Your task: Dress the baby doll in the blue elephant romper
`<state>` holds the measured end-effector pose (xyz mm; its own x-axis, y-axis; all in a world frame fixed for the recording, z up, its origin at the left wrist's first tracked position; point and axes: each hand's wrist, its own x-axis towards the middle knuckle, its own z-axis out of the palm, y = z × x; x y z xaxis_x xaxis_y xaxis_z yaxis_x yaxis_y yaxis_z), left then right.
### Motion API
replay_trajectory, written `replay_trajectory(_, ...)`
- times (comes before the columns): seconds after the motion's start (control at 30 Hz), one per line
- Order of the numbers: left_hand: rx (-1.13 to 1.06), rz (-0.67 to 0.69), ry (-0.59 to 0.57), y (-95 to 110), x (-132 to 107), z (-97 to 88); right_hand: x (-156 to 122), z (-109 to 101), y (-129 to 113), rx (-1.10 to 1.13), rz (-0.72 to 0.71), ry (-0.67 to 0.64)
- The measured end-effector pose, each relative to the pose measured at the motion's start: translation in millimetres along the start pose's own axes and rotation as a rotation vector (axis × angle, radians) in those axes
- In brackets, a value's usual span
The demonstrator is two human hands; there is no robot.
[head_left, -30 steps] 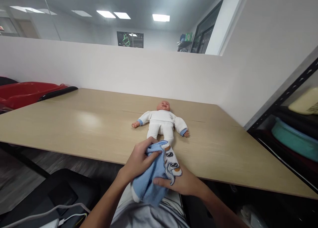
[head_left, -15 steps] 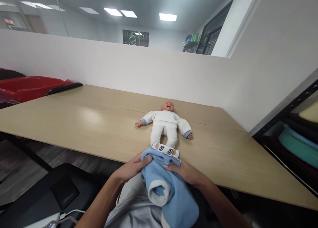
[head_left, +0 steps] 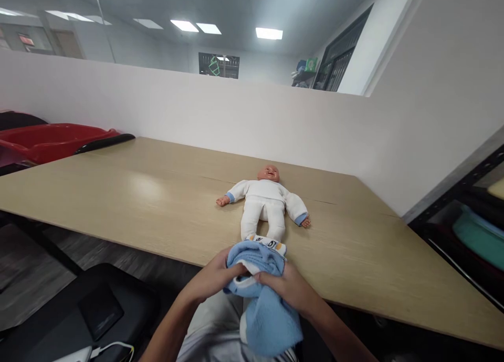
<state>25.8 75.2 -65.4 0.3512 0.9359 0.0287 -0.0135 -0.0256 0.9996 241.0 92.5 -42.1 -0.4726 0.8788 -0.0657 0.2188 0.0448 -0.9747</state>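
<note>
A baby doll (head_left: 266, 202) in a white suit with blue cuffs lies face up on the wooden table (head_left: 137, 194), its legs pointing toward me. At the table's near edge, just below the doll's feet, I hold a bunched light-blue baby garment (head_left: 258, 288) with a white cuff and a printed patch. My left hand (head_left: 214, 275) grips its left side and my right hand (head_left: 286, 288) grips its right side. Both hands have their fingers curled into the cloth. The lower part of the garment hangs over my lap.
A red tub (head_left: 47, 141) with a black edge sits at the table's far left. A white partition wall (head_left: 197, 110) runs behind the table. A black shelf rack (head_left: 464, 194) with a teal container stands at the right. A black chair seat (head_left: 79, 314) and white cable lie lower left.
The garment has been gathered tighter and brought up to the doll's feet. My hands have closed together on its opening, and the printed patch now lies folded on top.
</note>
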Motion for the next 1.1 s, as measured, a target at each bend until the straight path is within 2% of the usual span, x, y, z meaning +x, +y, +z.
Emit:
replay_trajectory(0.1, 0.263, -0.02, 0.184, -3.1, 4.0, 6.9, 7.4, 3.7, 9.2, -0.192, -0.079, 0.172)
replay_trajectory(0.2, 0.635, -0.157, 0.312, -2.1, 7.3, 11.1, 11.9, 10.3, 17.4, -0.453, -0.077, 0.346)
replay_trajectory(0.3, 0.885, -0.241, 0.292, 1.9, 11.8, 13.5, 12.6, 17.5, 22.0, -0.631, -0.09, 0.478)
replay_trajectory(0.37, 1.011, -0.252, 0.253, 2.3, 15.3, 13.4, 12.3, 20.2, 24.0, -0.693, -0.123, 0.478)
replay_trajectory(0.43, 1.082, -0.197, 0.242, -2.3, 18.6, 10.9, 11.9, 21.0, 25.5, -0.772, -0.111, 0.439)
replay_trajectory(0.5, 1.04, -0.095, 0.248, -11.7, 21.2, 5.9, 11.4, 21.5, 26.4, -0.861, -0.087, 0.366)
replay_trajectory(0.6, 0.797, 0.044, 0.206, -28.3, 24.6, -3.2, 10.3, 23.1, 26.7, -0.962, -0.039, 0.271)
replay_trajectory(0.73, 0.471, 0.173, 0.172, -37.5, 27.3, -11.0, 10.5, 23.5, 27.2, -1.009, 0.025, 0.243)
replay_trajectory(0.83, 0.335, 0.206, 0.141, -33.5, 26.9, -14.8, 12.9, 20.0, 28.2, -0.924, -0.021, 0.271)
replay_trajectory(0.93, 0.3, 0.218, 0.098, -26.7, 26.2, -20.0, 15.5, 15.4, 28.5, -0.844, -0.083, 0.305)
replay_trajectory(1.1, 0.302, 0.18, 0.035, -21.0, 31.0, -31.0, 17.2, 11.1, 31.5, -0.898, -0.14, 0.272)
